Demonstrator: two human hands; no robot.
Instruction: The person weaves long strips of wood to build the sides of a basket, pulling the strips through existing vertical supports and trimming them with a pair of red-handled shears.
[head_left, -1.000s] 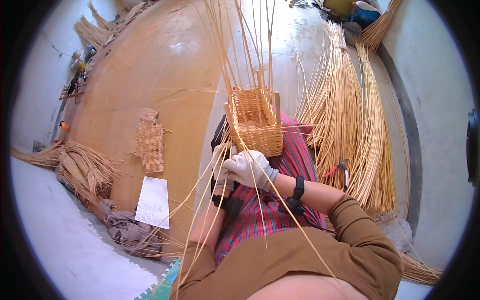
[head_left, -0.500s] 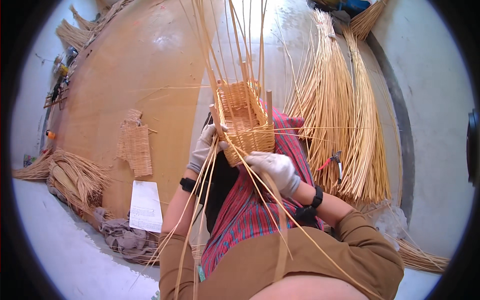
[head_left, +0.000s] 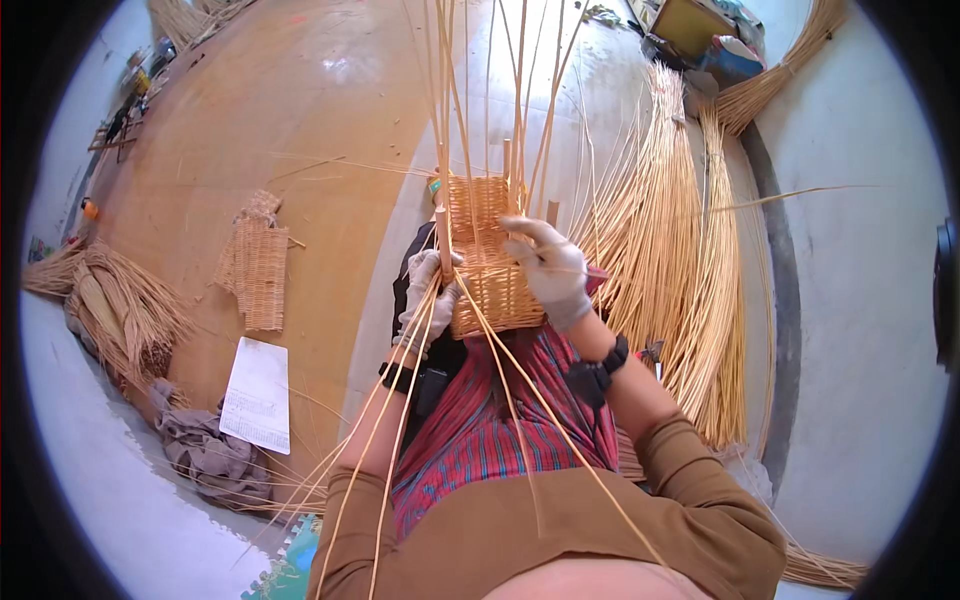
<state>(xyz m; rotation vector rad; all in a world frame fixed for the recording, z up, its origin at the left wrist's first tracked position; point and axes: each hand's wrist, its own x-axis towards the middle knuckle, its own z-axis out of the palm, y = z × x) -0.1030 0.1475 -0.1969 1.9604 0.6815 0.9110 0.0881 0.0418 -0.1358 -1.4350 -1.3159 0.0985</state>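
A small rectangular basket of woven cane stands upright over my lap, with thick stakes at its corners and long thin canes rising from it. My gloved left hand is closed on its near left corner, around a stake and several loose cane strands that trail down toward me. At the right wall, my gloved right hand has bent fingers by the rim, pinching what looks like a strand. A flat cane strip reaches out to the right; its link to that hand is blurred.
Long bundles of cane lie on the floor at right, partly covering cutters. A flat woven panel, a white sheet and a grey cloth lie at left. Another cane bundle rests by the left wall.
My right hand has moved up from the basket's near side to its right wall. The flat strip that hung toward me now points right. The left hand keeps its hold.
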